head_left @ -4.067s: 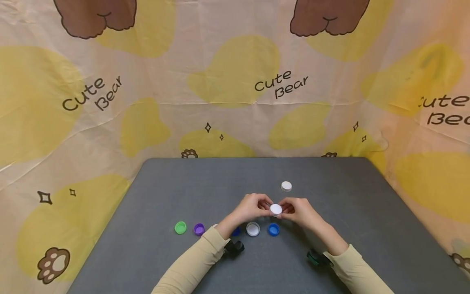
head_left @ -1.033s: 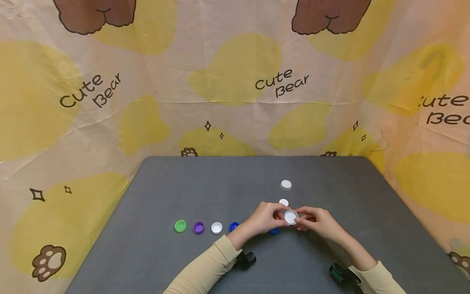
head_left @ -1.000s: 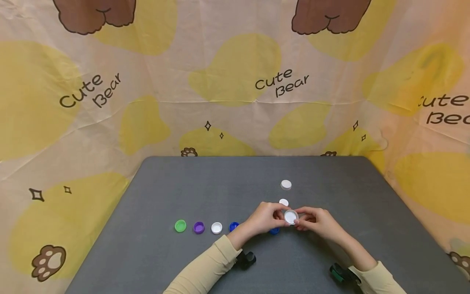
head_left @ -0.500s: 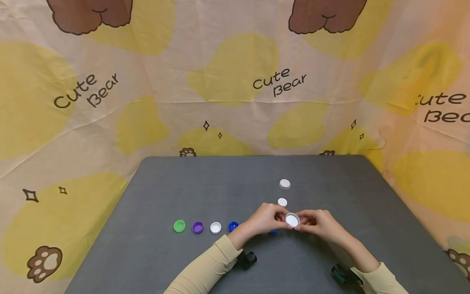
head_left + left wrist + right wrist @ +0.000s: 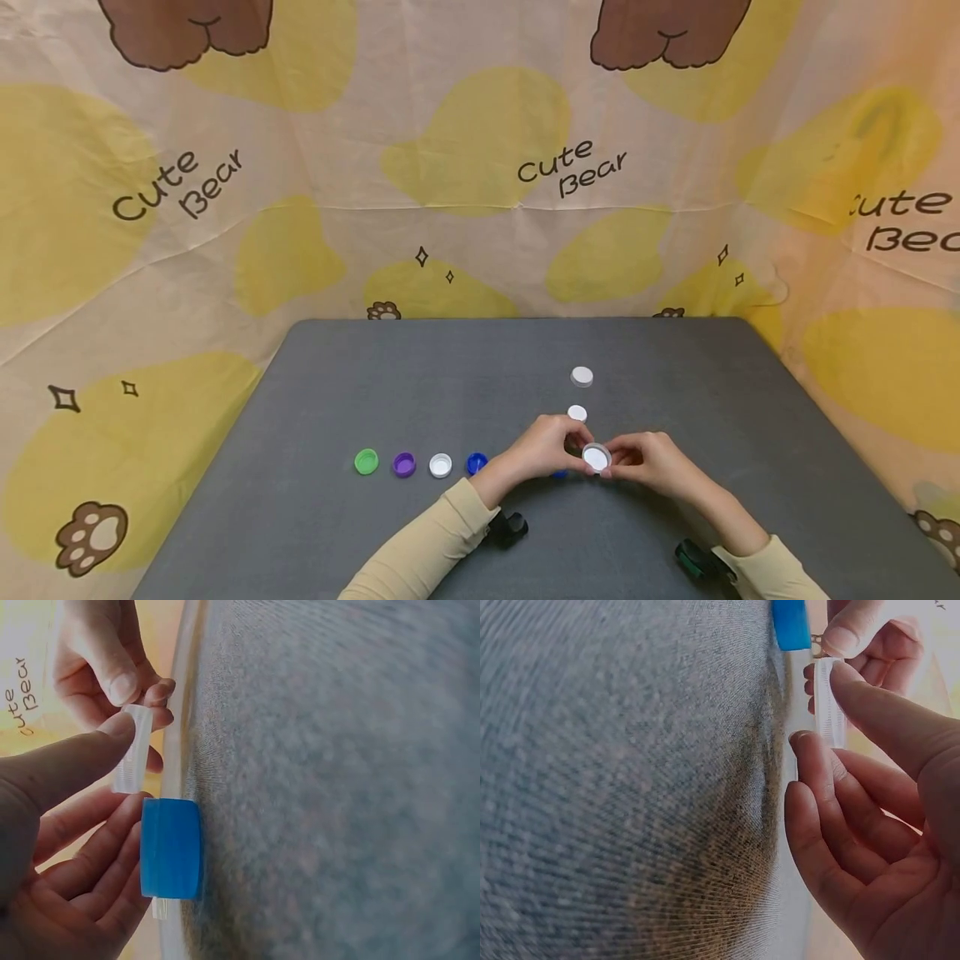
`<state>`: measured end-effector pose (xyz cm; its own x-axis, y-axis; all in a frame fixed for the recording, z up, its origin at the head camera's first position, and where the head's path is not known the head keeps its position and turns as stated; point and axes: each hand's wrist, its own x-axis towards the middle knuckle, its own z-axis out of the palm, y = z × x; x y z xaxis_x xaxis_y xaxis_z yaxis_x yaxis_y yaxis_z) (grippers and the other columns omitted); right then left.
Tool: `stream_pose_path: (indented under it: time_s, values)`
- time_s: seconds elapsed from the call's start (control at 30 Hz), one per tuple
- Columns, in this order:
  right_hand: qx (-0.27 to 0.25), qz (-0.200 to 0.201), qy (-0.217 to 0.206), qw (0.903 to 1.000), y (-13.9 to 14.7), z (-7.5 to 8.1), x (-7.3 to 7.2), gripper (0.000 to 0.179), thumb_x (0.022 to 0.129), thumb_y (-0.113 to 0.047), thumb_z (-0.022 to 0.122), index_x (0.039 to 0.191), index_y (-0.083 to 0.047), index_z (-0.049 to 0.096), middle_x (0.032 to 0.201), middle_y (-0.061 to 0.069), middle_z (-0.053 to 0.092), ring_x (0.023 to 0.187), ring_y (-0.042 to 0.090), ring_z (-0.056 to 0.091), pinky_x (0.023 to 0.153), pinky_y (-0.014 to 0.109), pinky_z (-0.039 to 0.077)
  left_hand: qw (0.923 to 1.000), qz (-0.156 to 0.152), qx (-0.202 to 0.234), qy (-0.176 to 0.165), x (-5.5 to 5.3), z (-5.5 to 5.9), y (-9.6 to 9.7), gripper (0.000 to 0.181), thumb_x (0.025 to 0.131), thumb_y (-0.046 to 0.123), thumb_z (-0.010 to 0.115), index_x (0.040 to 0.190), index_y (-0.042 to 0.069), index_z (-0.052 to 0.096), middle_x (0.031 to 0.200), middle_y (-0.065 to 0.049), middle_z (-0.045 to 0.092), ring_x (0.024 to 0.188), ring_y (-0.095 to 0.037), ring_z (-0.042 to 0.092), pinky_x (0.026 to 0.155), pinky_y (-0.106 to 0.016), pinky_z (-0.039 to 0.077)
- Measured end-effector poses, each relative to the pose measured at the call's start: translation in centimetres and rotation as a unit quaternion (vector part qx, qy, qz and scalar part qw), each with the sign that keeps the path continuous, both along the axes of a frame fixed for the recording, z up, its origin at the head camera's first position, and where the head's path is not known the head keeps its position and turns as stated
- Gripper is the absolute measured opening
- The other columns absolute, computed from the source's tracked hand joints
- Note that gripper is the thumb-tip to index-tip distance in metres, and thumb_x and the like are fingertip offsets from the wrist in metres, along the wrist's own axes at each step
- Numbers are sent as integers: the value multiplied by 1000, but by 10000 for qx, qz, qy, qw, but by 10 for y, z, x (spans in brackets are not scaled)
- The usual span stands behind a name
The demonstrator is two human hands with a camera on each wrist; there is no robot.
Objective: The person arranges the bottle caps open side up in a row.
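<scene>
Both hands hold a white bottle cap (image 5: 596,457), its hollow side toward the head camera, just above the table. My left hand (image 5: 546,448) pinches its left edge, and my right hand (image 5: 654,462) pinches the right edge. From the side, the cap (image 5: 133,754) shows a ribbed, translucent wall under my left thumb. A blue cap (image 5: 559,473) peeks out below the left fingers; it looms large as a blue cap (image 5: 171,847) in the left wrist view. Just beyond the left hand lies a small white cap (image 5: 577,413), with another white cap (image 5: 582,377) farther back.
Along the grey table (image 5: 420,375), a row of upturned caps runs leftward: blue (image 5: 476,463), white (image 5: 440,465), purple (image 5: 404,464) and green (image 5: 366,462). My left forearm covers part of this row. A patterned cloth (image 5: 465,150) hangs behind and beside the table.
Four seconds ago both hands held a smaller white cap, which now lies beyond them. They hold a wider one now. Over the last second it has come slightly nearer to me.
</scene>
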<state>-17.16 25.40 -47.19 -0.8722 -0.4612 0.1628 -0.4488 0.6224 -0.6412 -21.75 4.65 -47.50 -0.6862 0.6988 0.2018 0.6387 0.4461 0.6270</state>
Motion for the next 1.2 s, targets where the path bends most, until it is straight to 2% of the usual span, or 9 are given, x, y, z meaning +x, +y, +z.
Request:
stream_pose_path:
  time_s: [0.33,0.83,1.2]
  values:
    - [74,137,-153,9998,0,-2,0,27,73,-33,69,91,-13,67,72,-12,63,63,-1,58,56,19,46,9998,-66,-206,-53,0,-2,1,30,62,32,79,86,19,66,76,13,64,71,5,55,63,-7,39]
    - [97,201,-158,9996,0,-4,-2,29,74,-32,70,94,-12,67,71,-12,61,62,-1,56,55,19,46,9982,-95,-581,113,-1,-1,1,30,61,30,80,86,19,67,76,11,63,70,2,54,62,-8,37]
    - [67,242,-294,9993,1,-5,-3,31,74,-33,69,96,-11,66,72,-11,62,63,0,56,56,19,46,9982,-136,-584,98,-1,-2,0,30,61,31,80,86,19,68,76,11,62,70,3,53,62,-9,38]
